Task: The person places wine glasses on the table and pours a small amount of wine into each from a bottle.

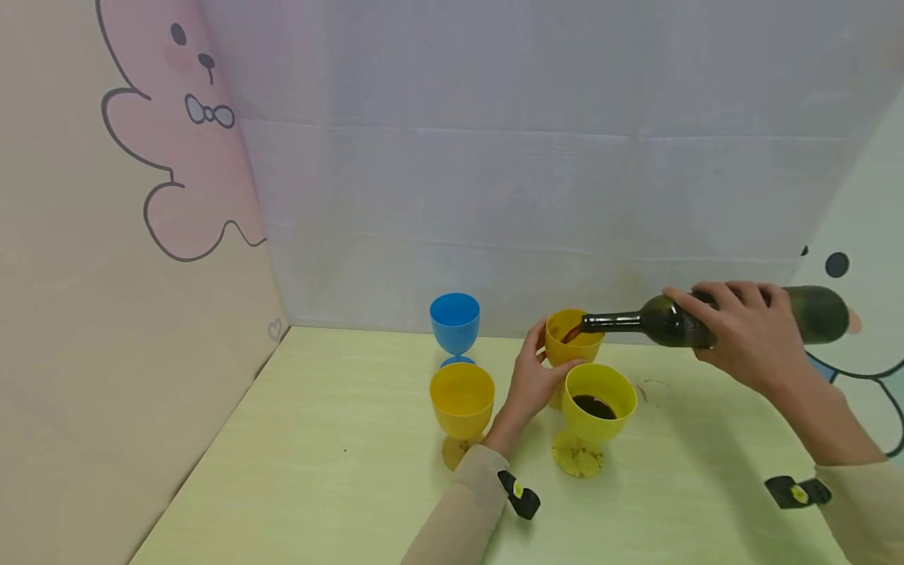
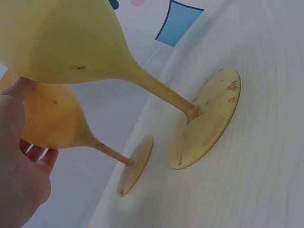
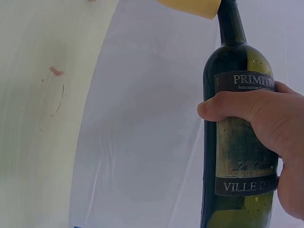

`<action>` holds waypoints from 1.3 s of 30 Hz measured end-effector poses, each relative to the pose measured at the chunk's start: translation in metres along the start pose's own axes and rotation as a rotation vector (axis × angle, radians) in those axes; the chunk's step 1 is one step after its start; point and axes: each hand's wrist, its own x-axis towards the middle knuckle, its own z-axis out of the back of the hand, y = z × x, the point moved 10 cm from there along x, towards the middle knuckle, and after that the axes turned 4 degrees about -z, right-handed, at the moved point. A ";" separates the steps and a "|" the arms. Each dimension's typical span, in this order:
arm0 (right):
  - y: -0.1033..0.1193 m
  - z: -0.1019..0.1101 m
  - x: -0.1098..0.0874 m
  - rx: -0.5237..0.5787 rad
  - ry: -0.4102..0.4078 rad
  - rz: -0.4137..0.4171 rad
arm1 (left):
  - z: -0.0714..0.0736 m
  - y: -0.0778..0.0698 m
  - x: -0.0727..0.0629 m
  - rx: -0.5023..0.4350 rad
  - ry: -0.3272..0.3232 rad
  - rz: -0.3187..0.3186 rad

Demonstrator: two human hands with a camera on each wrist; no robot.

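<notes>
Right grip (image 1: 752, 333) holds a likely heavy bottle (image 1: 664, 322), best taken mid-body; left grip (image 1: 533, 378) holds an orange cup (image 1: 572, 352) near the table's (image 1: 339, 416) far edge.

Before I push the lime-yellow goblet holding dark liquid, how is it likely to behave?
The lime-yellow goblet would probably tip if pushed high up, since its wide bowl sits on a slim stem. The dark liquid may slosh, but it pools low in the bowl, so a gentle nudge likely won't spill it.
</notes>
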 end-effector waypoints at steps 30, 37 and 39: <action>-0.002 -0.002 0.000 0.014 0.022 -0.015 | 0.000 0.006 0.002 0.004 -0.010 0.015; -0.004 -0.004 -0.001 0.012 0.043 -0.029 | -0.001 0.005 0.001 0.005 -0.005 0.027; -0.004 -0.005 0.000 0.013 0.051 -0.031 | -0.001 0.005 0.001 0.003 -0.006 0.027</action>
